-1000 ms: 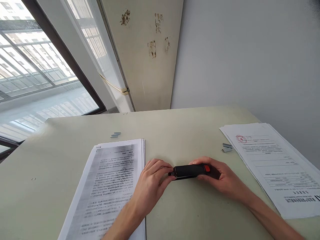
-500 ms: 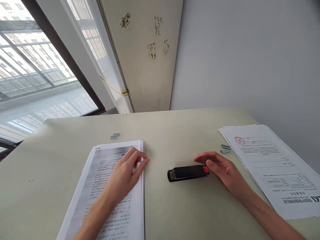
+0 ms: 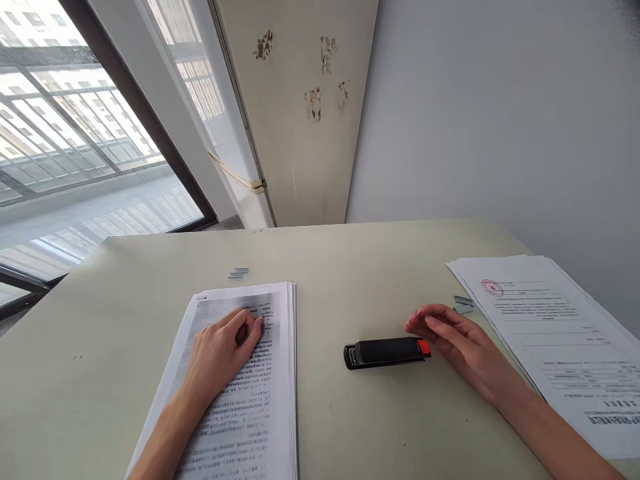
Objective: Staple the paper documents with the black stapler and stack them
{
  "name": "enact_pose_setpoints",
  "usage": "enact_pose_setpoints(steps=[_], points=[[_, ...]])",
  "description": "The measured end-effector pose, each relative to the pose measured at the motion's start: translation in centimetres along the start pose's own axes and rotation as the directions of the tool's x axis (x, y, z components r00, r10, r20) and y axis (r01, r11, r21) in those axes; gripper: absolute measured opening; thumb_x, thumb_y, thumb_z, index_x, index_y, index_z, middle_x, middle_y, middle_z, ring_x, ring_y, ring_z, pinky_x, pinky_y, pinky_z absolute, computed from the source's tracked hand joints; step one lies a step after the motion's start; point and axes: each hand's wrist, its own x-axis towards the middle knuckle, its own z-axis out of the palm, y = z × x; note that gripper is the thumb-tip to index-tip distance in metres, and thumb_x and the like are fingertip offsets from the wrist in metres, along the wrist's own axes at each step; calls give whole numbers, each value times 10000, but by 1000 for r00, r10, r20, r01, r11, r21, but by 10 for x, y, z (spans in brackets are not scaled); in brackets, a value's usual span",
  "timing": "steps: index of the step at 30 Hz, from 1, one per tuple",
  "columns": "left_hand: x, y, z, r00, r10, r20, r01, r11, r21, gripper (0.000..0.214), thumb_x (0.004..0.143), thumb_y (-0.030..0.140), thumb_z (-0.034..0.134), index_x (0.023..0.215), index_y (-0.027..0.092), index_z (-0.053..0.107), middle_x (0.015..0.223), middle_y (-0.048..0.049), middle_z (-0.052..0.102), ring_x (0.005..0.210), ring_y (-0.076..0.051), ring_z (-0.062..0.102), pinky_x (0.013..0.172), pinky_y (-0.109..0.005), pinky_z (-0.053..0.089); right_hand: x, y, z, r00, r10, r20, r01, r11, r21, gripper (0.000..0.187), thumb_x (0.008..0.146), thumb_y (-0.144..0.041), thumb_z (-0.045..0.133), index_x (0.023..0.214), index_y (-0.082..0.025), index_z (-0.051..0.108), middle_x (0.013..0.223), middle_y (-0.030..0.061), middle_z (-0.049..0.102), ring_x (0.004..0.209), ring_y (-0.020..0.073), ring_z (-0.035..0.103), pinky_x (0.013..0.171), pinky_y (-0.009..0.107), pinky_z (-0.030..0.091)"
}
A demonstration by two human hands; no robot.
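We are loosely curling our left hand [image 3: 223,345], ungripping, over printed sheets [image 3: 245,420] left of the stapler [image 3: 386,352]. We are cupping our right hand [image 3: 461,345], unclenched, beside the stapler's right end.

black stapler [image 3: 387,351] | red right end | appears closed, lying crosswise | right of printed paper stack [image 3: 245,413], apart

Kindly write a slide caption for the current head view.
Right hand beside a black stapler, left hand over a paper stack.

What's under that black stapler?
Pale tabletop shows around the black stapler, which lies on it. The patch directly beneath is covered, so whether anything small lies there can't be seen.
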Motion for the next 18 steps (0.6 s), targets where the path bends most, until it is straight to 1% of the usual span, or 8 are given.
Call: enact_pose_setpoints(steps=[3, 9, 14, 18], points=[[0, 2, -2, 1000, -3, 2, 3, 1000, -7, 454, 1052, 540, 432, 721, 231, 466, 675, 38, 573, 552, -132, 452, 587, -275, 349, 0, -1, 1, 1000, -4, -1, 4, 1000, -9, 249, 953, -521, 764, 1053, -294, 785, 1128, 68, 766, 1151, 288, 699, 1085, 449, 553], [0, 1, -2, 1000, -15, -1, 15, 1000, -8, 450, 1049, 541, 442, 721, 233, 457, 671, 37, 568, 554, -138, 455, 589, -277, 342, 0, -3, 0, 1000, -5, 20, 5, 999, -38, 245, 970, -516, 738, 1061, -292, 779, 1123, 78, 765, 1148, 295, 699, 1085, 473, 559], [0, 1, -1, 1000, -22, -2, 22, 1000, -11, 451, 1049, 542, 443, 722, 233, 454, 663, 39, 549, 562, -140, 450, 592, -280, 341, -1, -3, -1, 1000, 7, 28, -7, 1000, -17, 223, 974, -508, 741, 1052, -303, 781, 1121, 62, 751, 1145, 273, 688, 1086, 435, 553], [-1, 2, -2, 1000, -28, 6, 28, 999, -18, 461, 1049, 556, 444, 722, 232, 457, 663, 43, 547, 554, -137, 435, 580, -277, 342, -1, -4, -1, 999, 8, 33, -8, 1000, -17, 227, 969, -510, 747, 1040, -297, 786, 1105, 64, 747, 1118, 271, 687, 1068, 431, 557]])
